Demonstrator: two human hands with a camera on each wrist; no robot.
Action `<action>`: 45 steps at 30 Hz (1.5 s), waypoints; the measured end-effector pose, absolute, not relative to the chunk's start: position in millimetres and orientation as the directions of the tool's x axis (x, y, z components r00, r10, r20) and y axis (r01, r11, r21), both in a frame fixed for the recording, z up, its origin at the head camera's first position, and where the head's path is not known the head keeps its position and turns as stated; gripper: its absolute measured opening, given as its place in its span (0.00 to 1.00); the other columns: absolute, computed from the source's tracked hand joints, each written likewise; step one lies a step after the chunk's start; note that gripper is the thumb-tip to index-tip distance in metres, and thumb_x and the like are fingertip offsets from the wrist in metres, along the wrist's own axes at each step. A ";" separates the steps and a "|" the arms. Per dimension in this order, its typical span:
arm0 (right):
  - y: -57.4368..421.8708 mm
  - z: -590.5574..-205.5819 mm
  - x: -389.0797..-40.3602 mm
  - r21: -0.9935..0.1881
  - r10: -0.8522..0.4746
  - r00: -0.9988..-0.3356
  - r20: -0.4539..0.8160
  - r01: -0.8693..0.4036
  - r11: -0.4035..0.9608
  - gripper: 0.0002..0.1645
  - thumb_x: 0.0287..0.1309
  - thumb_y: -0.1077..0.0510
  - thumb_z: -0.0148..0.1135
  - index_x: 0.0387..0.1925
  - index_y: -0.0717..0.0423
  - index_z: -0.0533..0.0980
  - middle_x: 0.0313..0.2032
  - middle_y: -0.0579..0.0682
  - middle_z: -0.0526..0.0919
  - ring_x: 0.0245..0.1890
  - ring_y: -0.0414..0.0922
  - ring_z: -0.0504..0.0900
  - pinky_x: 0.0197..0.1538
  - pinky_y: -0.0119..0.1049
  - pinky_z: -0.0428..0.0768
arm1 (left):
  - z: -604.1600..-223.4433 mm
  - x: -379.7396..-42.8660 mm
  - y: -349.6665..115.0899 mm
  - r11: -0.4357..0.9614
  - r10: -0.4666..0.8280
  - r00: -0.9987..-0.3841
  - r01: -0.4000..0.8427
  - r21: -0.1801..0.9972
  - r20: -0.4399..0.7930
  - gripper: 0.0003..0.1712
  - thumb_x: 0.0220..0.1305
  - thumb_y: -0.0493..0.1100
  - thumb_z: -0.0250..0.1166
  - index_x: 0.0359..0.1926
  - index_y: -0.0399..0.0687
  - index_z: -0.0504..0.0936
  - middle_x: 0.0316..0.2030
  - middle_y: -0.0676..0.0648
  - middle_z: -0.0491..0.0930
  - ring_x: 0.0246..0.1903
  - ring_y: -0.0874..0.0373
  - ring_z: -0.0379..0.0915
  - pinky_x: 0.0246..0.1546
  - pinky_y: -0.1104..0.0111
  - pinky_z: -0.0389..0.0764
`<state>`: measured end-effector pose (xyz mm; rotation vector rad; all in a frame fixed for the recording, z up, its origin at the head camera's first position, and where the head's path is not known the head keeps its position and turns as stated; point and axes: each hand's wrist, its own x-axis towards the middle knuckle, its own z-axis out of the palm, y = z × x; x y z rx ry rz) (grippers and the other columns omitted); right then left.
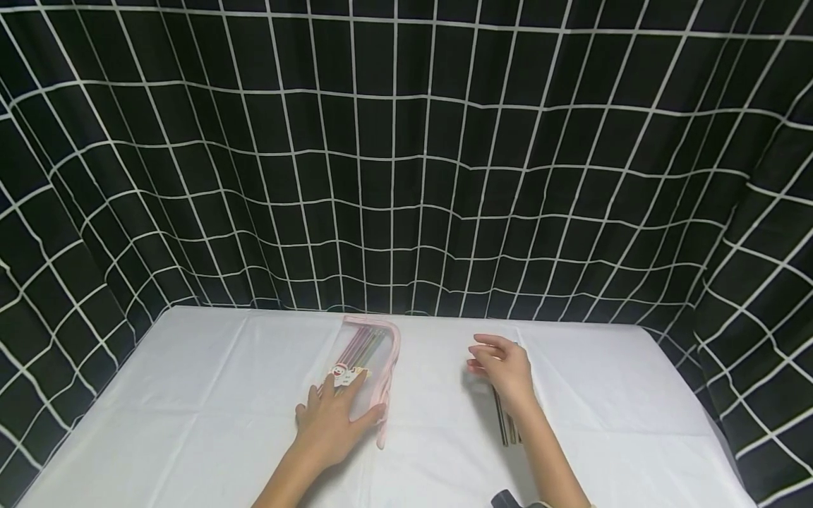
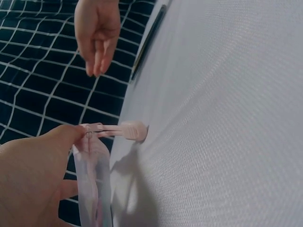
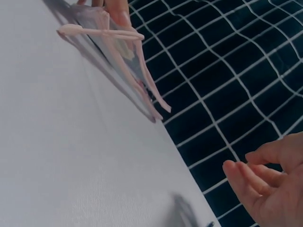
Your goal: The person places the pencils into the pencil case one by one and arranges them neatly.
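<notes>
A clear pencil case [image 1: 383, 353] with a pink zipper edge lies on the white table, holding several long, thin sticks like pencils [image 1: 363, 347]. It bears a small cartoon print. My left hand [image 1: 330, 423] rests over its near end with fingers spread, thumb at the pink edge. The zipper's pink pull [image 2: 134, 131] dangles beside that thumb in the left wrist view. To the right, my right hand [image 1: 506, 370] hovers with loosely bent fingers and nothing in them. Beneath it are a few dark and brownish pencil-like sticks [image 1: 504, 423], partly hidden by the hand and forearm.
A white cloth covers the table [image 1: 209, 395]. Behind and on both sides hangs a black curtain with a white grid [image 1: 394, 176], meeting the table's far edge. A dark grey rounded object [image 1: 504, 499] shows at the bottom, beside the right forearm.
</notes>
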<state>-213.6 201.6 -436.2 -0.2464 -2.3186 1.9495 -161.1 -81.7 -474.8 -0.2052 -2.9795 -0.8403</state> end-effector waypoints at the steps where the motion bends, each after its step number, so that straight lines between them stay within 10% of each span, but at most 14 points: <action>1: 203.2 -436.8 -213.4 -0.982 0.191 -0.981 -0.026 0.061 0.177 0.22 0.73 0.69 0.57 0.64 0.76 0.73 0.52 0.72 0.86 0.33 0.36 0.88 0.40 0.29 0.87 | -474.9 -161.1 -81.6 0.845 0.117 -0.990 0.138 0.517 0.074 0.43 0.70 0.74 0.59 0.75 0.56 0.74 0.71 0.23 0.66 0.68 0.14 0.59 0.57 0.21 0.63; 20: 228.1 -450.7 -217.9 -0.861 0.260 -0.962 0.080 0.065 0.505 0.22 0.69 0.63 0.62 0.60 0.71 0.78 0.47 0.69 0.87 0.36 0.52 0.91 0.35 0.26 0.83 | -473.0 -160.2 -81.4 0.849 0.125 -0.987 0.157 0.505 0.096 0.43 0.70 0.73 0.59 0.75 0.54 0.74 0.70 0.22 0.67 0.67 0.14 0.61 0.55 0.22 0.65; 29: 228.6 -454.5 -215.3 -0.800 0.240 -0.966 0.091 0.073 0.595 0.27 0.66 0.62 0.66 0.62 0.74 0.75 0.47 0.70 0.86 0.42 0.60 0.89 0.50 0.53 0.86 | -472.0 -159.5 -81.1 0.847 0.124 -0.988 0.152 0.510 0.089 0.43 0.70 0.73 0.59 0.75 0.54 0.74 0.70 0.23 0.67 0.67 0.14 0.61 0.55 0.22 0.65; 45: 216.6 -458.5 -215.1 -0.750 0.197 -0.980 0.026 0.111 0.652 0.27 0.62 0.63 0.70 0.60 0.74 0.77 0.48 0.71 0.86 0.48 0.65 0.87 0.46 0.51 0.88 | -469.3 -159.4 -81.3 0.844 0.120 -0.990 0.144 0.516 0.080 0.42 0.70 0.72 0.60 0.74 0.54 0.74 0.70 0.23 0.67 0.67 0.14 0.61 0.55 0.21 0.64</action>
